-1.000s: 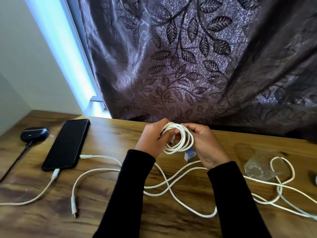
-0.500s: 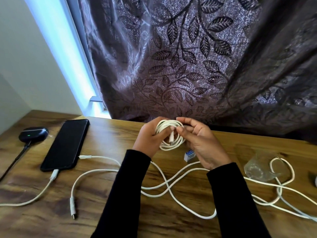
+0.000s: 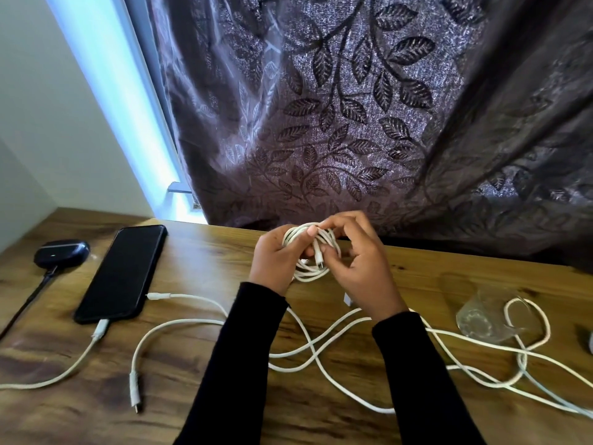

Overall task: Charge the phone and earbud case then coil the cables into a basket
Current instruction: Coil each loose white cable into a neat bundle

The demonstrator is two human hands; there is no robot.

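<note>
My left hand (image 3: pixel 272 261) grips a small coil of white cable (image 3: pixel 309 271) just above the wooden table (image 3: pixel 199 255). My right hand (image 3: pixel 362 264) pinches the cable's connector end against the coil. A black phone (image 3: pixel 123 271) lies at the left with a white cable plugged into its near end (image 3: pixel 100 329). Left of it sits a dark earbud case (image 3: pixel 62 253) with a small lit dot and a black cable (image 3: pixel 29 300) attached. No basket is in view.
Loose white cables (image 3: pixel 321 358) sprawl across the table under my forearms and out to the right. A crumpled clear plastic wrapper (image 3: pixel 481 319) lies at the right. A small white plug (image 3: pixel 348 300) peeks out under my right wrist. A patterned curtain (image 3: pixel 353 123) hangs behind the table.
The coil has tightened into a smaller bundle between my hands. My right fingers have shifted from the coil's side to its front, pinching the connector end.
</note>
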